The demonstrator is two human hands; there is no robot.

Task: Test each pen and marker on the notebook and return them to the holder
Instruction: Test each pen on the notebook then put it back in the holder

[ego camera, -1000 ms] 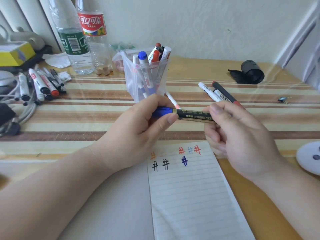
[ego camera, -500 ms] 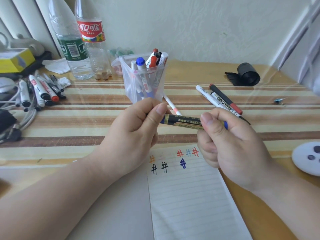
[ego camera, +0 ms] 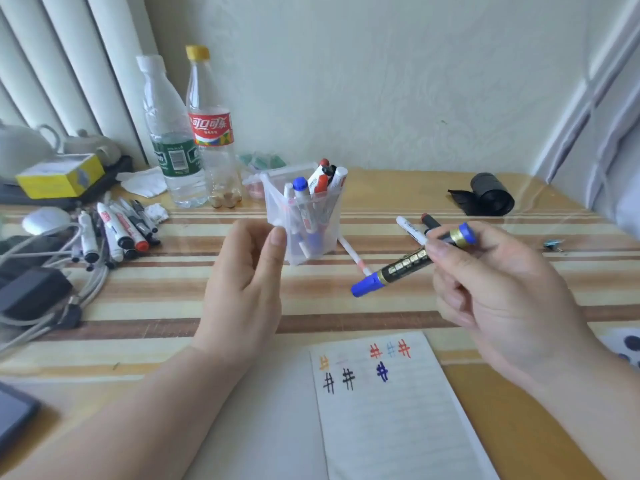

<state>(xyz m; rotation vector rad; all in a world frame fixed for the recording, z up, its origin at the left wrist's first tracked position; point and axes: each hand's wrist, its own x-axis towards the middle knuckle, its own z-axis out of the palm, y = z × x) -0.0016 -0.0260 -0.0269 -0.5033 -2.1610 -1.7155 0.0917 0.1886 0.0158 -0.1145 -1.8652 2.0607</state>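
Marker [ego camera: 405, 266] first: it is pinched in the right grip [ego camera: 502, 299], thumb and fingers curled round the far half of its black-and-gold barrel. Its long axis runs slantwise, from the blue butt at the far right down to the blue cap at the near left. The capped end points out over the bench [ego camera: 173, 299].

The holder [ego camera: 330, 233] stands upright to the far left of that cap, mouth upward, with several pens already in it. We judge the coming move to turn on this: the marker lies nearly flat and aims past the holder's near side, while the opening faces up — so the barrel needs swinging toward upright and carrying left and far before it can drop in.

The left grip [ego camera: 242, 282] is the nearer one to the holder — loose, fingers relaxed, nothing in it, just at the near-left wall. We cannot tell whether the thumb touches the plastic.

On the notebook [ego camera: 398, 427] a blue hash sits among the others, so we take this marker as tested.
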